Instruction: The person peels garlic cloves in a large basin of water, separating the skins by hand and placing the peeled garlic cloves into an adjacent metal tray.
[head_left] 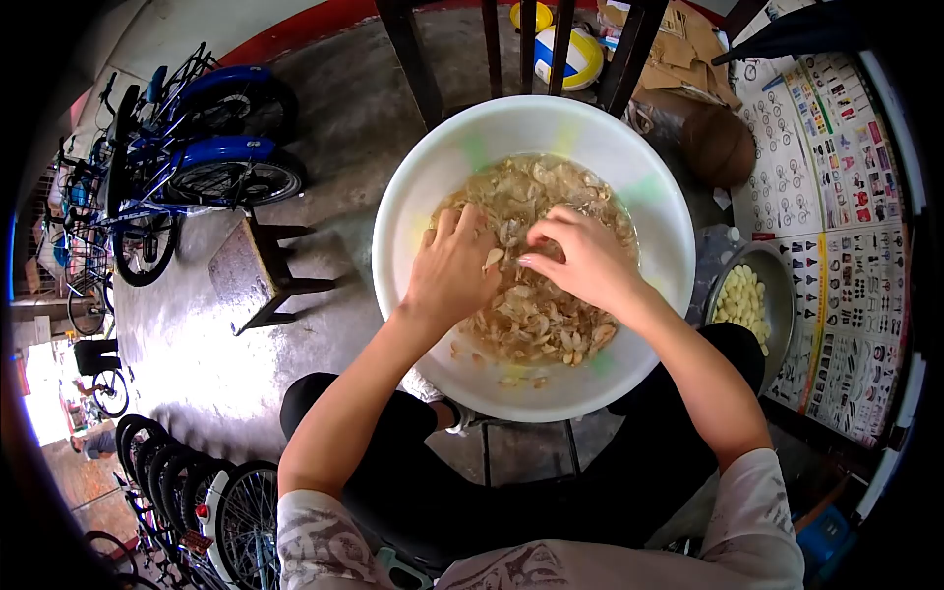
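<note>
A big white basin (pixel 408 221) stands between the knees, holding water with many papery skins and cloves, which look like garlic (pixel 536 315). Over its left half, my left hand (pixel 454 264) is closed, a pale clove at its thumb side. To the right, my right hand (pixel 580 258) has curled fingers, thumb and fingertips apart, with nothing visible between them. The two hands are close but not touching. Peeled pale cloves (pixel 742 303) fill part of a metal bowl (pixel 780 295) to the right of the basin.
A wooden stool (pixel 246 270) stands at the left, near blue bicycles (pixel 216 157). More bicycles and tyres (pixel 246 511) are at lower left. A dark chair (pixel 492 49), a ball (pixel 580 59), cardboard (pixel 688 54) and a brown ball (pixel 718 146) lie beyond the basin. Printed sheets (pixel 836 226) are at right.
</note>
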`<act>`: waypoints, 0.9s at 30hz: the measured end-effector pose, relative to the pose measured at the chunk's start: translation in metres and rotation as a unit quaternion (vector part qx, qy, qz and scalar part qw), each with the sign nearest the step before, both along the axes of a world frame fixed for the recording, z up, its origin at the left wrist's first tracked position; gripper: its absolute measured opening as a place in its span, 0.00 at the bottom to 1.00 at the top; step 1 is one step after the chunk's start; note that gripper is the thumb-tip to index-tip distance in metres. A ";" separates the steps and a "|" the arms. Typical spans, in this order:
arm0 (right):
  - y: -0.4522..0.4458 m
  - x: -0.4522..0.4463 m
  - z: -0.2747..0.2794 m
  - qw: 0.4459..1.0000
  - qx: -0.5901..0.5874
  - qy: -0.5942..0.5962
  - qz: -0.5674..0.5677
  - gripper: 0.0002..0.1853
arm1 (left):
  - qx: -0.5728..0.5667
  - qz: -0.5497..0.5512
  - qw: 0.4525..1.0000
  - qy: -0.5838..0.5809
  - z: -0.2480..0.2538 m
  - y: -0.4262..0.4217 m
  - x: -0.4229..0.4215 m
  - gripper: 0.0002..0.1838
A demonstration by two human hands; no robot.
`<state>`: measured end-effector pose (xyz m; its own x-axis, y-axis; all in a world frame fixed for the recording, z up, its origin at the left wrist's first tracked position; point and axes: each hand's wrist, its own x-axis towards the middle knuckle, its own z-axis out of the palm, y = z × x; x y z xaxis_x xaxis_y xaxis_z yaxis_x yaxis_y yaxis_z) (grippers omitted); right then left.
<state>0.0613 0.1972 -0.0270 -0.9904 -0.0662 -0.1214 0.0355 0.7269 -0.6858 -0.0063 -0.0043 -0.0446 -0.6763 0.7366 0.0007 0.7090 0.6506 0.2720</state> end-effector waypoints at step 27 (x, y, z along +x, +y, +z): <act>0.030 -0.015 -0.070 0.976 0.129 -0.119 0.129 0.14 | 0.072 0.137 0.956 -0.248 0.009 -0.012 -0.037 0.16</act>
